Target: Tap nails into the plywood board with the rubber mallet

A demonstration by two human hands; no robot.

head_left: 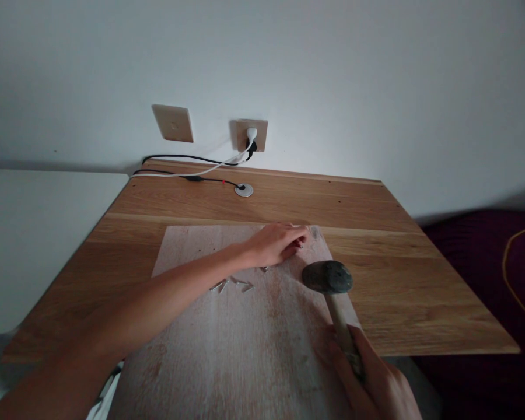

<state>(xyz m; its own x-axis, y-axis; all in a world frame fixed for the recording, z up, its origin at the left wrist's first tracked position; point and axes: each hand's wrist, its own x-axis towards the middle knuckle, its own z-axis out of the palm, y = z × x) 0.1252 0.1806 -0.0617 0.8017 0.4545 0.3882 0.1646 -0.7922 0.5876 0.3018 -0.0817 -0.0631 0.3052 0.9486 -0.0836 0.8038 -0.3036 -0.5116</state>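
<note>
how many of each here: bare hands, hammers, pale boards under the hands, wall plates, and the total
left hand and right hand: 2
hammer: 1
pale board: 1
left wall plate and plugged-in wall plate: 2
Total: 6

We see our left hand (pixel 280 242) at the far right part of a pale, whitewashed rectangular wooden board (pixel 245 356), fingers curled, what they pinch too small to tell. Our right hand (pixel 376 376) grips a black-headed, wooden-handled mallet (pixel 328 277) over the board. Slim silver metal fasteners (pixel 222 286) lie near our left forearm. Beneath the board is a brown wood-grain table (pixel 411 291).
</note>
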